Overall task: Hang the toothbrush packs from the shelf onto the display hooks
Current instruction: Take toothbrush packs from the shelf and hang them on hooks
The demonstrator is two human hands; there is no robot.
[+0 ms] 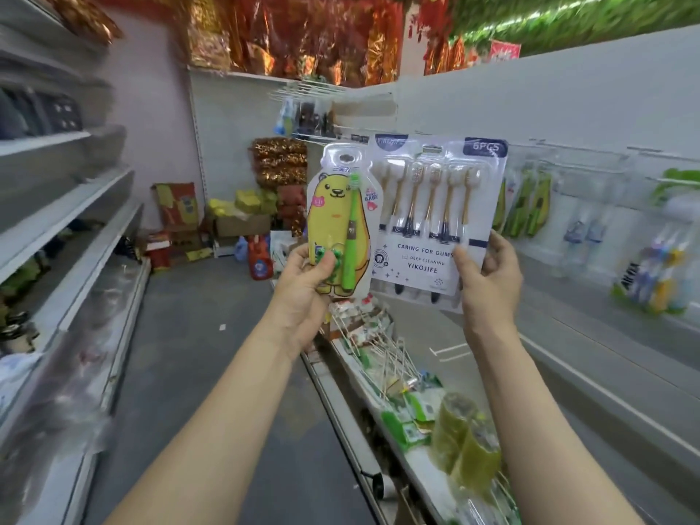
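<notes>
Left hand (303, 293) grips bear pack (339, 225); right hand (490, 274) six-pack (435, 217).

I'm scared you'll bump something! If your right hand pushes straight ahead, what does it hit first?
Probably the white display panel behind the six-brush pack that the right hand holds. Depth is unclear; the green packs hang just beside that line.
</notes>
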